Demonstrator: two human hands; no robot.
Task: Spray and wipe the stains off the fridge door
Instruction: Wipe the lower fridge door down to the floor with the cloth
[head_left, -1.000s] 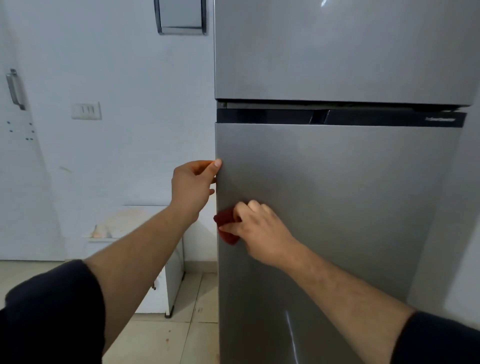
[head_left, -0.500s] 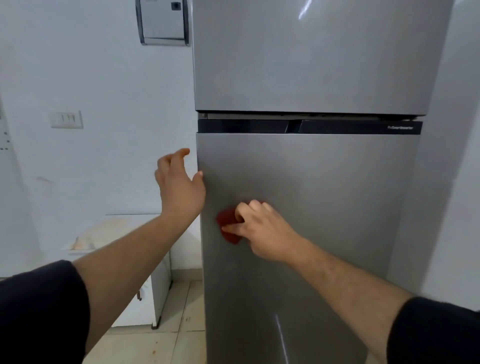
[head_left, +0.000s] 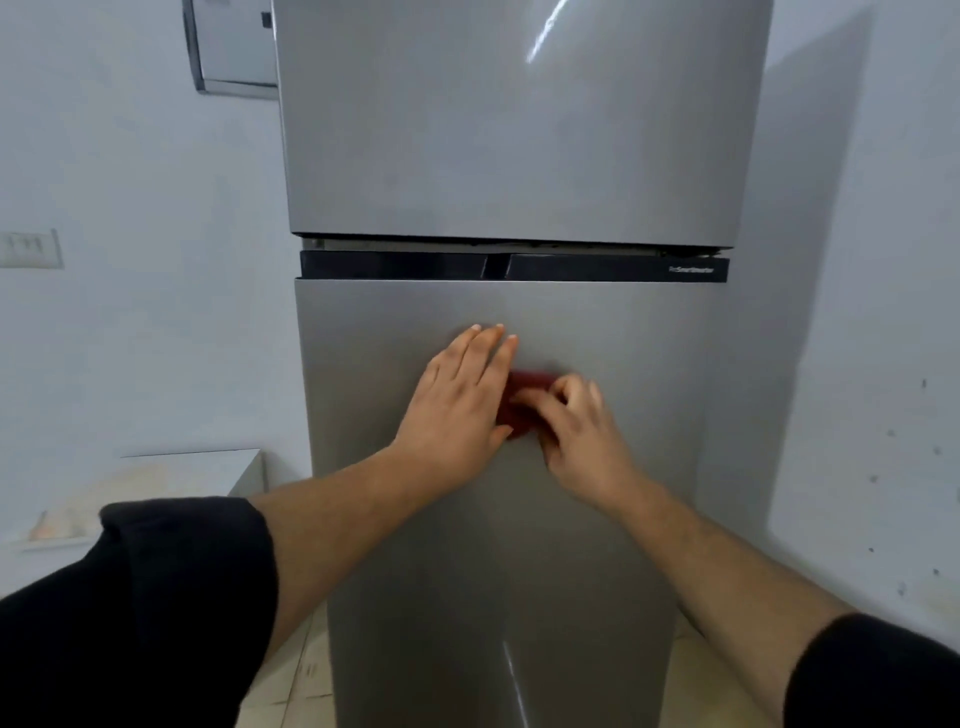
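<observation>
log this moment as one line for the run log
step: wipe | right hand: grips red cloth against lower fridge door | left hand: flat on door, beside cloth

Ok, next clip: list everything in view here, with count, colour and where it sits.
upper fridge door: 1, silver, top centre
lower fridge door: 1, silver, centre
strip: 1, black, between the two doors
cloth: 1, red, against the lower door
wall box: 1, grey-framed, upper left wall
switch plate: 1, white, left wall
low cabinet: 1, white, lower left, beside the fridge
floor tiles: several, beige, bottom
sleeves: 2, black, bottom corners
left hand: 1, flat on the lower door, fingers straight
right hand: 1, fingers curled round the cloth
</observation>
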